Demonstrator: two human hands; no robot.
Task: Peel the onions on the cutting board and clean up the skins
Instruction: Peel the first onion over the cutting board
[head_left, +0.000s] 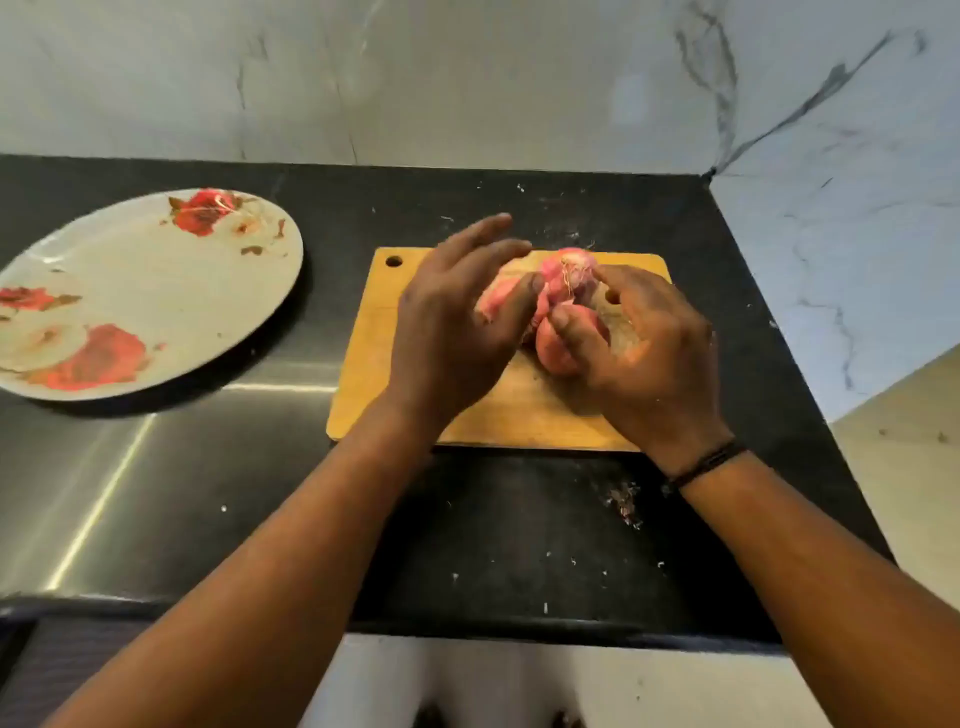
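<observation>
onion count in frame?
3 visible, all on the cutting board: one far onion, one behind the left hand, one under the right hand. Hands may hide more.

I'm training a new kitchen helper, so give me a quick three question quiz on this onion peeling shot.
1. True or false: the floral plate holds onion skins.
2. What are both hands working over? A) cutting board B) plate C) bare counter
3. Which wrist wears a dark band?

Key: 1 false, it holds nothing. 2 A, the left hand and right hand handle onions over it. 3 the right.
</observation>
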